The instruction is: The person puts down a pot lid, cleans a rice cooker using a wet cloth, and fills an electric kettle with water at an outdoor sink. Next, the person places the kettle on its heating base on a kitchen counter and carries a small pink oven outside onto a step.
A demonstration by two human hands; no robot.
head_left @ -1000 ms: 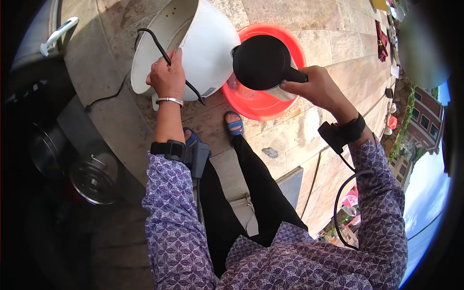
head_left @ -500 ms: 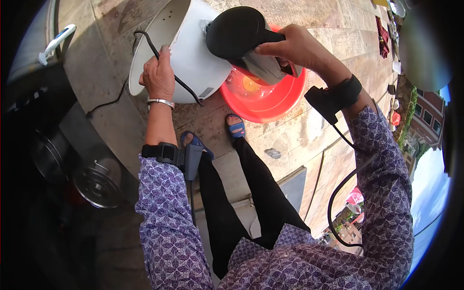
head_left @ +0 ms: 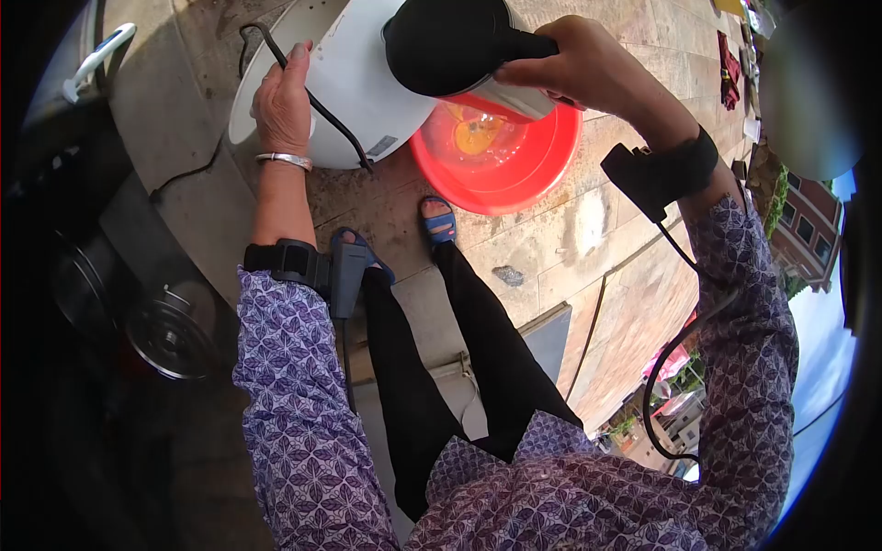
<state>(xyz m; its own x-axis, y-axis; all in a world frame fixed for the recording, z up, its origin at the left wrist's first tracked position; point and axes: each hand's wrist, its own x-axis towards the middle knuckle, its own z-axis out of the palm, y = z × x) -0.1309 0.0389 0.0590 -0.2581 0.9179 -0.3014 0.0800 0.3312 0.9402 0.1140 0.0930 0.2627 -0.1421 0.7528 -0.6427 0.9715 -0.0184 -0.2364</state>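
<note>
My left hand [head_left: 285,106] is closed on the rim of a large white bucket [head_left: 367,83], which lies tilted with its opening to the left. A black cable [head_left: 317,106] hangs across the bucket beside that hand. My right hand [head_left: 588,69] grips the handle of a kettle [head_left: 446,46] with a black top and a shiny metal body. The kettle is tipped against the bucket's side, above a red basin [head_left: 496,188]. In the basin are clear liquid and something orange-yellow [head_left: 475,136].
Blue sandals [head_left: 438,220] stand on the paved floor [head_left: 588,230] below the basin. A glass pot lid [head_left: 170,335] lies in shadow at the left. Upper left is a white-and-blue handled object [head_left: 99,62]. A dark red cloth [head_left: 729,69] lies at the far right.
The kettle has moved up and left from above the basin to the bucket's side, uncovering the orange-yellow thing. My left hand and the bucket have shifted slightly left and up in view.
</note>
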